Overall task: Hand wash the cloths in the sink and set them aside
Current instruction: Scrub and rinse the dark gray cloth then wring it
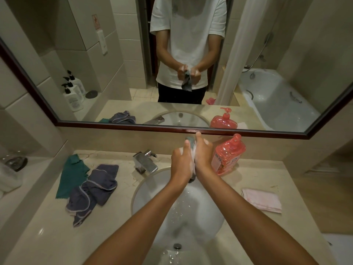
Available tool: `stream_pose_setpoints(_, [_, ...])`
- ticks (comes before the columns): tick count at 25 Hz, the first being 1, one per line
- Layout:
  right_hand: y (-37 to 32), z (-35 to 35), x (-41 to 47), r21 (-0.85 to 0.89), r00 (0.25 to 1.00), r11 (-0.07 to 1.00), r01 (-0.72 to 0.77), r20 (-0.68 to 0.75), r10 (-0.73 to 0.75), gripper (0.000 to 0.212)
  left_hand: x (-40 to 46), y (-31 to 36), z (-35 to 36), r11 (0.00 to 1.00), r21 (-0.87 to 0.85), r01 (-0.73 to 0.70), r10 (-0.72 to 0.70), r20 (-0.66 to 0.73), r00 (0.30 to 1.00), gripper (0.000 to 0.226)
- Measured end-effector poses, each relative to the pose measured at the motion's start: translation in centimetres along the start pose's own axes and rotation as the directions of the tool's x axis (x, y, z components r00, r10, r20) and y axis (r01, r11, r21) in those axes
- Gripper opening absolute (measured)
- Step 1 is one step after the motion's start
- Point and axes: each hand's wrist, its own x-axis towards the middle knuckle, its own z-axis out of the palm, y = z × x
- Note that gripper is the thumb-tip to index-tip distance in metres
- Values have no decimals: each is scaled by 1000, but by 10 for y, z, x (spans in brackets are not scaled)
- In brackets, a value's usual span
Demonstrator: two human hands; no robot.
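My worktop [248, 236] is pale, glossy stone that runs along under the mirror, with the white sink [206, 213] let into its middle. On my left lies a green cloth [70, 175], spread flat, and a crumpled blue-grey cloth with pale edging [91, 190] overlaps its right side. A chrome tap [145, 162] stands at the back left of the sink's rim. Just beside the sink at the back right stands a red pump bottle of soap [228, 155], upright. Near the right of the sink a folded pink cloth [262, 200] lies flat by itself.
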Motion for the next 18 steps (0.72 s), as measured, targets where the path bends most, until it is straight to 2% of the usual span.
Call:
stream_pose_setpoints(4, [21, 4, -27, -50, 996, 998, 42, 85, -37, 46, 20, 14, -11, 999, -14, -50, 50, -22, 998, 55])
stream_pose_setpoints(8, [-1, 1, -3, 4, 999, 999, -40, -10, 40, 49, 6, 3, -1, 999, 1, -52, 52, 20, 998, 52])
stream_pose_setpoints(10, [6, 0, -11, 9, 998, 998, -63, 11, 63, 47, 10, 2, -4, 999, 2, -50, 50, 15, 999, 52])
stream_pose_setpoints(14, [30, 5, -29, -27, 994, 995, -93, 47, 94, 46, 17, 4, -10, 997, -67, 38, -40, -25, 999, 50])
stream_pose_setpoints(18, [8, 5, -2, 95, 995, 991, -99, -19, 101, 50, 2, -4, -1, 994, -108, 35, -36, -12, 999, 48])
